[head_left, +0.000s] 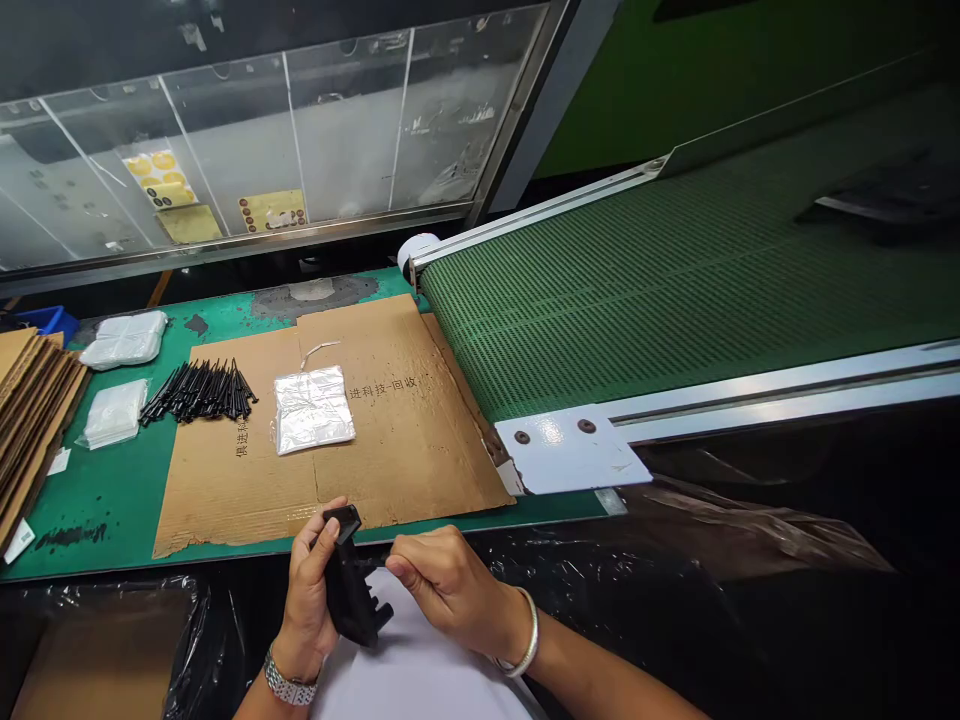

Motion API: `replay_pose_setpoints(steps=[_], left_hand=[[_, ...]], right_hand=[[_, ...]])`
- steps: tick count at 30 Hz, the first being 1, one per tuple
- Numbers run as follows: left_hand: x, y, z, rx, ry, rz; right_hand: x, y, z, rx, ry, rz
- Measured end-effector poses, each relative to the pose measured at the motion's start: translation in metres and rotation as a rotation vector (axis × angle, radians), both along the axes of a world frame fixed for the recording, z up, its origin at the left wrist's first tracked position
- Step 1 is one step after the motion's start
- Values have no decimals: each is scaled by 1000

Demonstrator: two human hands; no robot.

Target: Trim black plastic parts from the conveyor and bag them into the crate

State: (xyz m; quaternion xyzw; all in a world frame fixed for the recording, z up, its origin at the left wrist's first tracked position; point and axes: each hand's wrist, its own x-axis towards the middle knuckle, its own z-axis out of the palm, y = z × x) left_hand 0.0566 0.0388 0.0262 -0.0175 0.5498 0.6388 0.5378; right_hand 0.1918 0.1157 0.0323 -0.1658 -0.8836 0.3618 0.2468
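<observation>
My left hand [309, 590] grips a black moulded plastic part [347, 590] upright, with its notched end low and its flat head up by the fingertips. My right hand [442, 585] is close beside the part, its curled fingertips reaching towards the part's side. Nothing shows in those fingers. In front of me lies a flattened cardboard sheet [405, 470], which bears a silvery foil bag [313, 408]. A bundle of thin black rods [201, 390] lies at the sheet's left part. A metal watch circles my left wrist, a silver bangle my right.
The green workbench mat [112, 500] holds white plastic packs [114, 414] and stacked cardboard [34, 420]. A green belt conveyor [600, 300] with white rails runs along the right. Black plastic sheeting [600, 590] hangs below the bench edge. A glass panel stands behind.
</observation>
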Motion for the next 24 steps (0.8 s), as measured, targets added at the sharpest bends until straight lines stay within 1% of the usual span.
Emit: replay_pose_setpoints(steps=[5, 8, 10, 11, 13, 16, 17, 18, 20, 22, 24], left_hand=[[3, -4, 4, -7, 67, 21], [3, -9, 2, -29, 28, -11], [3, -13, -1, -28, -21, -45], [2, -14, -3, -14, -54, -72], [-1, -15, -8, 62, -167, -178], [-7, -13, -12, 216, -425, -422], [-9, -13, -12, 245, -498, -472], [-10, -12, -12, 261, -558, -485], [-12, -13, -10, 273, -639, -416], [-11, -15, -10, 292, -691, -307], [-10, -17, -12, 303, -734, -258]], right_hand=[[-5, -1, -1, -19, -83, -59], [-5, 3, -4, -43, -119, -90], [-5, 7, -7, -44, -136, -86], [-5, 9, -9, -45, -149, -82], [-6, 14, -13, -56, -183, -70], [-9, 23, -23, -122, -246, -77], [-10, 26, -28, -145, -272, -98], [-11, 30, -33, -162, -310, -130], [-13, 39, -46, -144, -451, -217], [-13, 48, -63, -73, -642, -313], [-11, 56, -82, -5, -787, -402]])
